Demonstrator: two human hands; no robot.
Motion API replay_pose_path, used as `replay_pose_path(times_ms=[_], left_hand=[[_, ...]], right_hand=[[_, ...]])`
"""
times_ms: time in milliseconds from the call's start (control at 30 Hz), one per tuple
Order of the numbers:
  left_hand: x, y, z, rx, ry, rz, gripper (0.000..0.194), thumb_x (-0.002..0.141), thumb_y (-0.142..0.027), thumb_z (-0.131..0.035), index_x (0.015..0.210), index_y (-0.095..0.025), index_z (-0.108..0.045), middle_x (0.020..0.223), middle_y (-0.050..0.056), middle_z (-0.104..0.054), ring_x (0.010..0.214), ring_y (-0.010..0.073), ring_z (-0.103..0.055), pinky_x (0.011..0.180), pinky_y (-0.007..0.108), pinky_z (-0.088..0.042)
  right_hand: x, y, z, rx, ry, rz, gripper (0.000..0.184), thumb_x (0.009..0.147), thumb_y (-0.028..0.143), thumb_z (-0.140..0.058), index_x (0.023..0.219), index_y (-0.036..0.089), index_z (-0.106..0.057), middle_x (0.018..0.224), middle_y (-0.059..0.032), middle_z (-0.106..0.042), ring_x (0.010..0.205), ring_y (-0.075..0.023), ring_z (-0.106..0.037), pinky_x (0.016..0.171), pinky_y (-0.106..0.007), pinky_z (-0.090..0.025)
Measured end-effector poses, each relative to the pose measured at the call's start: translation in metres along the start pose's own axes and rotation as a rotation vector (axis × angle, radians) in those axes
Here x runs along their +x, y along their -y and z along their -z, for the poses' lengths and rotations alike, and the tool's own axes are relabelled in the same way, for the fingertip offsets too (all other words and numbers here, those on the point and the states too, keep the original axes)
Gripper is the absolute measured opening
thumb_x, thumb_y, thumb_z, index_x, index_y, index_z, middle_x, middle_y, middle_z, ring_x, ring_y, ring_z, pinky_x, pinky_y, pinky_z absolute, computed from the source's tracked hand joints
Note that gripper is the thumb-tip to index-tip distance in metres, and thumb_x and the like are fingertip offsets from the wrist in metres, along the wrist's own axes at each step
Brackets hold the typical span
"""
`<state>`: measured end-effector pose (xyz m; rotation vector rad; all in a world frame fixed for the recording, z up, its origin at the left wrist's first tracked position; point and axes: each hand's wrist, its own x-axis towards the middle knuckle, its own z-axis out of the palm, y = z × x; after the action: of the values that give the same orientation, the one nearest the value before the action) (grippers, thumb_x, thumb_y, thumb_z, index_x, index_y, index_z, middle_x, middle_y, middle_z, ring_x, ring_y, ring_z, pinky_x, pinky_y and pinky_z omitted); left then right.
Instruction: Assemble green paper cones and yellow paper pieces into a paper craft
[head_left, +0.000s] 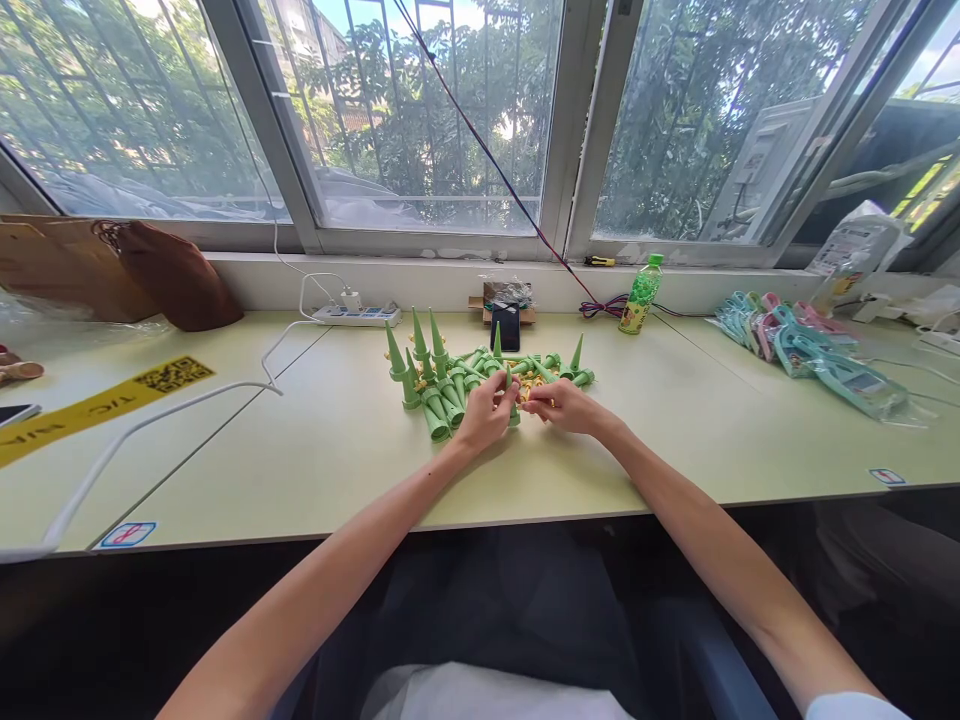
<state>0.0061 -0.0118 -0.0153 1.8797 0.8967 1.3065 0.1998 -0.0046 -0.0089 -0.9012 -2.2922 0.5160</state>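
My left hand [486, 412] is closed around a green plastic spike [509, 378], its pointed tip upward. Close beside it, my right hand [566, 406] has its fingers pinched together near the spike's side; a small yellow piece seems to be between them, though the fingers partly hide it. Small yellow pieces [531, 381] lie loose just behind both hands. To the left is a cluster of green cone-shaped spikes [439, 425], several lying down and several standing point up with yellow bits at their sides. More green spikes [576, 358] lie or stand behind my right hand.
A phone [505, 327] leans on a small box behind the pile. A green bottle [642, 294] stands right of it. A power strip [356, 315] and white cable [150, 420] are on the left. Bagged handheld fans [832, 360] lie far right on the table [720, 440].
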Motion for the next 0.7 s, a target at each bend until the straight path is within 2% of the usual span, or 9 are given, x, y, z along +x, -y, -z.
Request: replay_pose_path(times_ms=[700], left_hand=[[-0.0004,-0.002,-0.0002,-0.017,-0.007,0.01,0.025,0.093,-0.042,-0.056,0.088,-0.018,-0.059,0.078,0.003,-0.064,0.07,0.0134,-0.061,0.063,0.024,-0.05]], right_hand=[[-0.0004,0.0015,0.0006,-0.031,0.019,-0.037,0.04,0.097,0.036,-0.051,0.061,0.018,-0.049,0.053,0.0023,-0.05,0.052,-0.01,-0.038,0.055,-0.025,-0.031]])
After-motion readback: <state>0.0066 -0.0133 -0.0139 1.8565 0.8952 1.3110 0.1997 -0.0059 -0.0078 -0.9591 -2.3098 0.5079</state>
